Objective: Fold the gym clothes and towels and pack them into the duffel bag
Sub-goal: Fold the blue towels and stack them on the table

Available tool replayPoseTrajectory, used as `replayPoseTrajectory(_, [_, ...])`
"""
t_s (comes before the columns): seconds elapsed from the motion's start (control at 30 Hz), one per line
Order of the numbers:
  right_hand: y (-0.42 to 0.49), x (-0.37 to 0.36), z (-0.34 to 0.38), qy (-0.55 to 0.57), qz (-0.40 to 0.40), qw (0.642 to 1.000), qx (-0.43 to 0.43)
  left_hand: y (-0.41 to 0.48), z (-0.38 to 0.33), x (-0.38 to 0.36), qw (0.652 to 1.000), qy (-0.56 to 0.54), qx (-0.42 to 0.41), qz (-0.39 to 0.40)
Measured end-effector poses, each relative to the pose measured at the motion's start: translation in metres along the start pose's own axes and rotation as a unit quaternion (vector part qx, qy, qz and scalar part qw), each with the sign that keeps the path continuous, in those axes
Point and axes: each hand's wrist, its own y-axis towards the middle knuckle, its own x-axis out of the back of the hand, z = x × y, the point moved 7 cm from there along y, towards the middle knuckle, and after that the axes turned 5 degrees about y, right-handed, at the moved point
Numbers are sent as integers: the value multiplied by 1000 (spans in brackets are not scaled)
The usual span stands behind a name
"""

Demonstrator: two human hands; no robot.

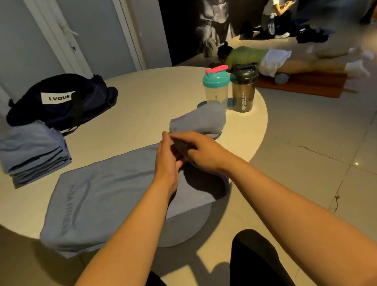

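The blue towel [106, 193] is lying flat at the near edge of the worktop [151, 104]. Over its right end the left hand [167, 161] is pinching a lifted fold. The right hand [199, 153] is meeting it there, but its grip I cannot tell. Farther, a folded stack [33, 152] is sitting left beside the duffel bag [64, 100], and two shaker bottles [216, 86] are standing right.

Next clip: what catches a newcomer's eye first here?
The left hand and right hand meet over the far right part of a blue towel spread on the near side of the round table. At its left, a stack of folded towels sits before the dark duffel bag; a teal-lidded shaker and a black shaker stand at its right edge.
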Motion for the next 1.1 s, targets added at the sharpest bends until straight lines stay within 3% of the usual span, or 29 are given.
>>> replayPoseTrajectory(0.07, [4, -28, 11, 75, 52, 996, 3, -2, -16, 30, 1000, 10, -15, -24])
replayPoseTrajectory(0.13, [7, -33, 5, 69, -47, 997, -2, -3, -26, 65, 985, 158, -25, -61])
replayPoseTrajectory(0.2, [8, -34, -11, -57, -127, 990, -4, -5, -35, 101, 940, 313, -62, -124])
replayPoseTrajectory(0.27, [11, -50, -30, -161, -78, 983, -30, -13, -42, 125, 890, 415, -90, -168])
replayPoseTrajectory(0.4, [13, -77, -51, -291, 34, 956, -24, -21, -32, 154, 812, 554, -45, -178])
replayPoseTrajectory(0.47, [15, -73, -54, -329, 40, 943, -21, -20, -28, 151, 822, 544, -57, -160])
replayPoseTrajectory(0.53, [17, -57, -63, -347, 26, 935, -70, -17, -24, 135, 850, 510, -65, -112])
replayPoseTrajectory(0.63, [22, -24, -71, -387, -52, 911, -132, -7, -15, 98, 872, 488, -41, -7])
replayPoseTrajectory(0.73, [30, -26, -47, -362, -95, 926, -45, 12, -8, 74, 853, 520, -27, 45])
replayPoseTrajectory(0.83, [31, -57, -40, -259, -8, 965, -28, 20, -11, 66, 870, 490, -31, 47])
replayPoseTrajectory(0.93, [27, -62, -60, -318, 36, 945, -62, 17, -19, 74, 874, 480, -70, 30])
replayPoseTrajectory(0.97, [26, -55, -64, -340, 22, 937, -72, 16, -23, 83, 854, 512, -96, 7])
replayPoseTrajectory(1.07, [27, -35, -62, -391, -54, 911, -119, 9, -23, 110, 714, 689, -121, -31])
replayPoseTrajectory(1.1, [29, -36, -56, -392, -76, 909, -117, 5, -19, 117, 688, 718, -104, -19])
